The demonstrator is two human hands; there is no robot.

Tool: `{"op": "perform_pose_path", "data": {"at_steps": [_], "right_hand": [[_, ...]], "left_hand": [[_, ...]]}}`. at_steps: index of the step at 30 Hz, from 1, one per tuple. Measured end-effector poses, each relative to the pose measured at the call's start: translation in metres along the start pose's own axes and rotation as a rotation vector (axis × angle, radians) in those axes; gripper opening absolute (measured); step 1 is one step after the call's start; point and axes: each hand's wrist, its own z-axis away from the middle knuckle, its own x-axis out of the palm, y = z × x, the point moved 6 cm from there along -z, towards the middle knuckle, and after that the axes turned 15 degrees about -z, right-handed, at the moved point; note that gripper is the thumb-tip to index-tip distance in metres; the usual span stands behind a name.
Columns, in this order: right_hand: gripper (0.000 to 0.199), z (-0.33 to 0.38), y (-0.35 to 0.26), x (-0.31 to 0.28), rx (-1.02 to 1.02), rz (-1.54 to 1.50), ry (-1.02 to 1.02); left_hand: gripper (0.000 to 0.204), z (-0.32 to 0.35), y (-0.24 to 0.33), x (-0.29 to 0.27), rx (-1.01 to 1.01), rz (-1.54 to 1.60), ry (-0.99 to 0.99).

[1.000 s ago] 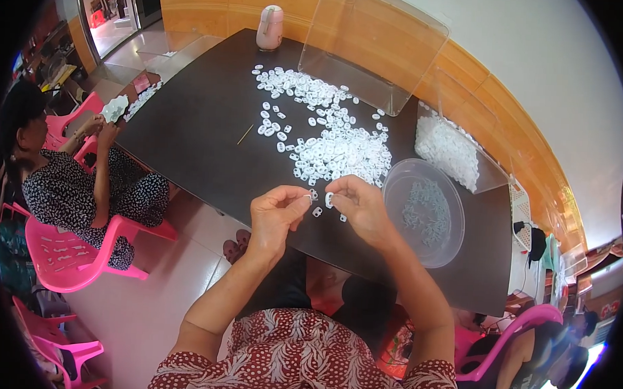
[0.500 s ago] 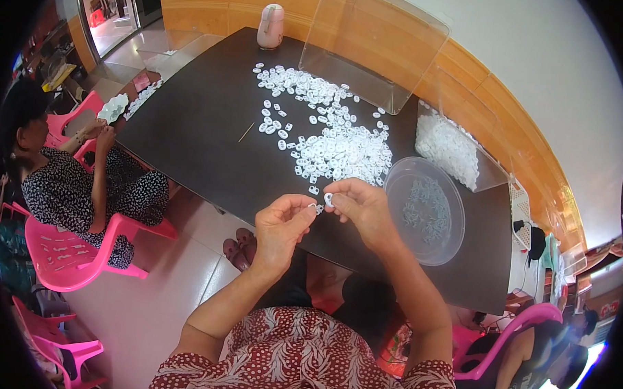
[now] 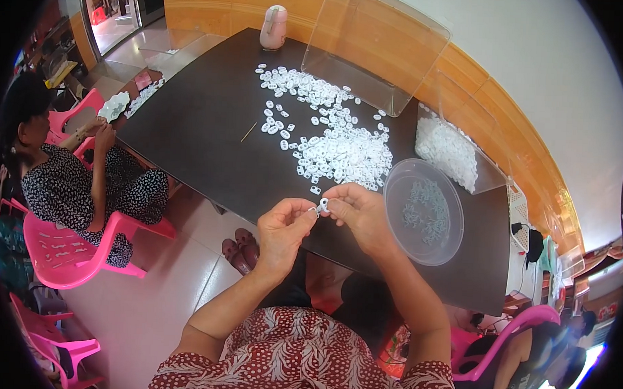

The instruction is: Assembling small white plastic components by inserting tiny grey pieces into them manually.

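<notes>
My left hand (image 3: 286, 229) and my right hand (image 3: 357, 215) meet at the near edge of a dark table (image 3: 211, 115). Together their fingertips pinch a small white plastic piece (image 3: 321, 206). Just beyond them lies a heap of many small white plastic pieces (image 3: 340, 151), spreading toward the far side. To the right of my right hand stands a round clear plastic bowl (image 3: 424, 212) with several small pale pieces in it.
A clear open-topped box (image 3: 368, 52) and a second clear box holding white pieces (image 3: 454, 148) stand at the back. A pink-white jar (image 3: 273, 27) sits at the far edge, a thin stick (image 3: 249, 131) on the table. A person sits on a pink chair (image 3: 76, 244) at left.
My hands have drawn slightly nearer the table edge, still working the small white piece between the fingertips. Nothing else has moved.
</notes>
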Motion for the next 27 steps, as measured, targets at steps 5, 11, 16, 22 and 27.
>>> {"op": "perform_pose_path", "data": {"at_steps": [5, 11, 16, 22, 27], "right_hand": [[0.018, 0.0003, -0.0020, 0.0016, -0.005, -0.008, -0.015], [0.013, -0.0008, 0.0015, 0.0014, -0.078, -0.025, 0.006], [0.013, 0.0006, 0.0039, 0.0037, -0.074, -0.013, 0.020], [0.012, 0.0027, 0.0047, 0.0064, -0.091, 0.002, 0.036], [0.010, 0.0059, 0.0063, 0.0065, -0.177, 0.047, 0.059]], "left_hand": [[0.010, 0.0001, -0.0034, -0.0029, -0.016, -0.013, 0.004], [0.009, 0.0010, -0.0019, -0.0025, 0.006, -0.033, 0.023], [0.009, 0.0001, -0.0053, -0.0040, 0.030, -0.025, 0.074], [0.009, 0.0000, -0.0078, 0.0002, 0.027, -0.025, 0.044], [0.013, -0.0010, -0.0082, 0.0019, 0.039, -0.021, 0.048]]}}
